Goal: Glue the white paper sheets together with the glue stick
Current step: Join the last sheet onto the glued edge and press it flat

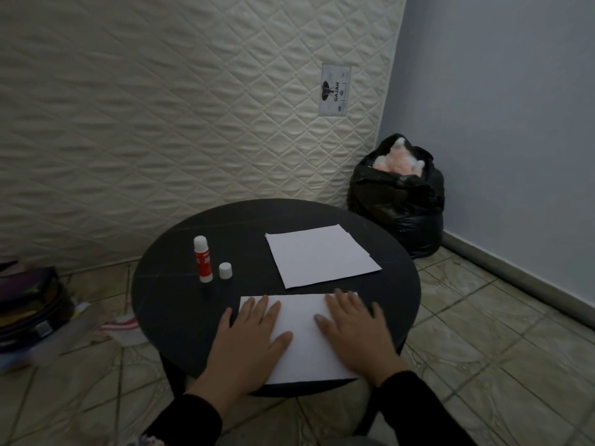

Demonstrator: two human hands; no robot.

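Observation:
A white paper sheet (304, 336) lies at the near edge of the round black table (167, 294). My left hand (249, 341) presses flat on its left side with straight fingers. On its right side my right hand (354, 333) lies flat in the same way. A small stack of white paper sheets (322, 254) rests further back on the table. A red-and-white glue stick (203, 259) stands upright and uncapped at the left, with its white cap (225, 271) standing just beside it.
A quilted mattress (161, 107) leans upright behind the table. A full black rubbish bag (397, 197) sits in the corner at the right, by the blue wall. Stacked boxes and folders (29, 313) lie on the tiled floor at the left.

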